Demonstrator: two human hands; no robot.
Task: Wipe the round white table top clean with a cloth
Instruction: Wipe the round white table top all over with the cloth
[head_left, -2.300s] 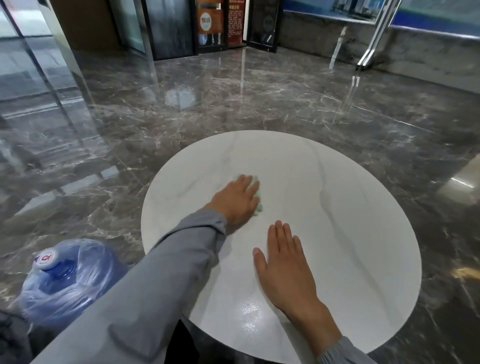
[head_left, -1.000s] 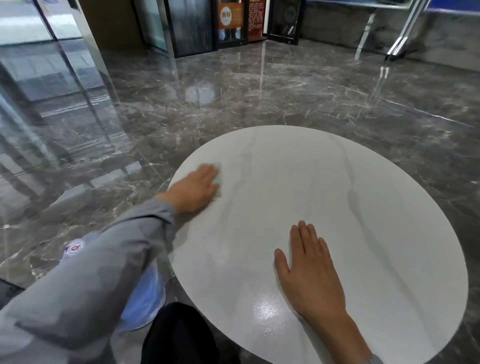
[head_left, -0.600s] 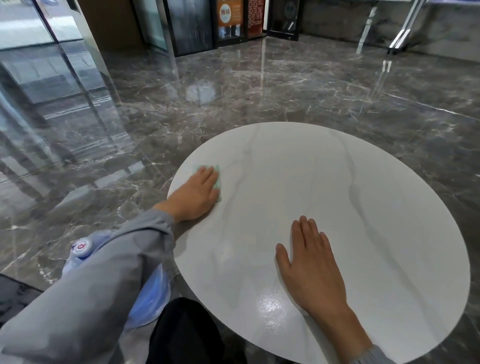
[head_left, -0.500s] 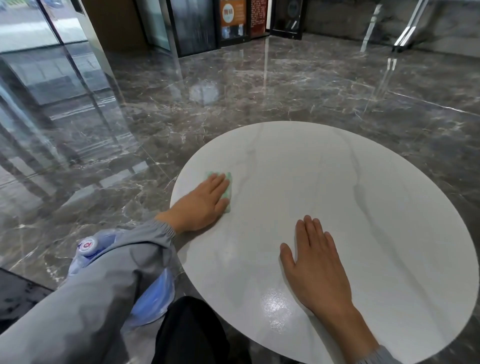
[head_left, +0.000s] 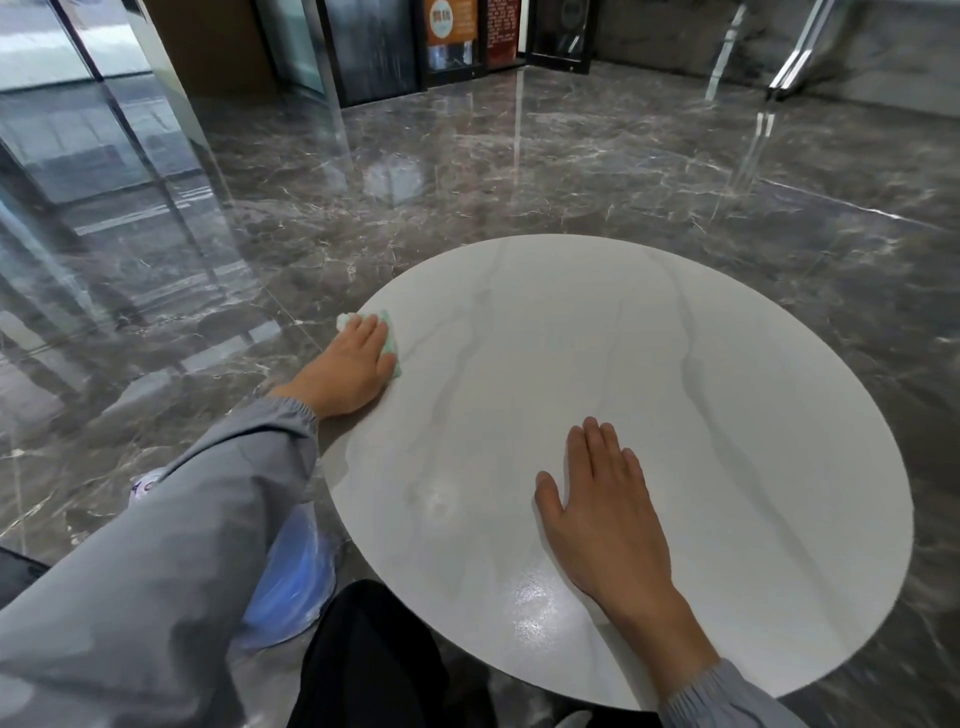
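Observation:
The round white table top with faint grey veins fills the middle and right of the head view. My left hand lies flat with straight fingers on a pale green cloth at the table's left edge. Only the cloth's far and right edges show past the fingers, and one corner hangs slightly over the rim. My right hand rests flat on the near part of the table, fingers straight and together, holding nothing.
A blue water jug stands on the floor under my left sleeve, beside the table's near left edge. Glossy dark marble floor surrounds the table. Glass walls rise at the left, dark doors at the back.
My left hand has slid the cloth back out to the table's left rim after a short stroke inward. The right hand stays pressed in the same spot.

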